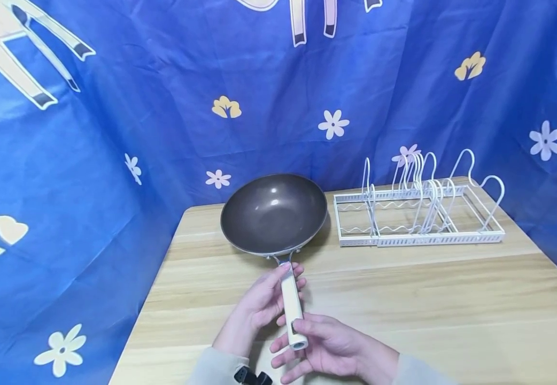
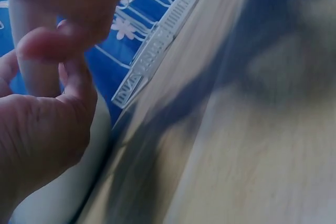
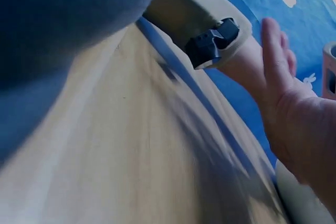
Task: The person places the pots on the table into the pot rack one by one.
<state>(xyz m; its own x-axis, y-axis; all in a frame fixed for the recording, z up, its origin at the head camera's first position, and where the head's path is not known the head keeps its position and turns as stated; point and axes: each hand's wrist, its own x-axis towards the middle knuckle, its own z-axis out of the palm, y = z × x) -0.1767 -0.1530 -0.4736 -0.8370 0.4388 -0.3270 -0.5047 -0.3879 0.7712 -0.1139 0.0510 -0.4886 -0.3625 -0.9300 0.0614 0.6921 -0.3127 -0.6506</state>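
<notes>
A wok-shaped frying pan (image 1: 275, 214) has a dark inside, a cream outside and a long cream handle (image 1: 292, 305) pointing towards me. My left hand (image 1: 264, 299) holds that handle close to the pan, thumb on top and fingers round the underside. At the handle's end is my right hand (image 1: 324, 345), its thumb touching the top while the fingers spread loosely beneath. In the right wrist view the fingers of the right hand (image 3: 294, 108) look straight beside the handle's tip (image 3: 331, 66). Part of the pan's cream outside (image 2: 73, 187) shows in the left wrist view.
A white wire pan rack (image 1: 418, 240) with several upright loops stands at the back right of the wooden table (image 1: 427, 305). Blue patterned cloth (image 1: 172, 107) hangs behind and beside the table. A black device (image 3: 212, 43) is strapped to the left wrist.
</notes>
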